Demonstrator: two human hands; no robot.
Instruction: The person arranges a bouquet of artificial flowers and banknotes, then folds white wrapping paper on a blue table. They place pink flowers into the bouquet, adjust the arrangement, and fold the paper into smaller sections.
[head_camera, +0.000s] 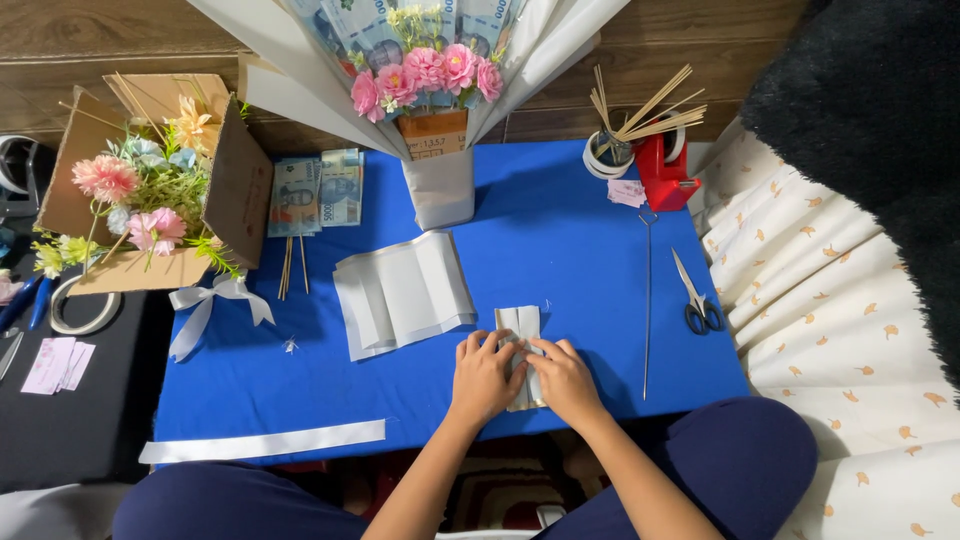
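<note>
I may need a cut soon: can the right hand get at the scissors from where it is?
Probably yes. The scissors lie in the open on the blue table, off to the right hand's outer side; only a thin rod lies between, flat.
</note>
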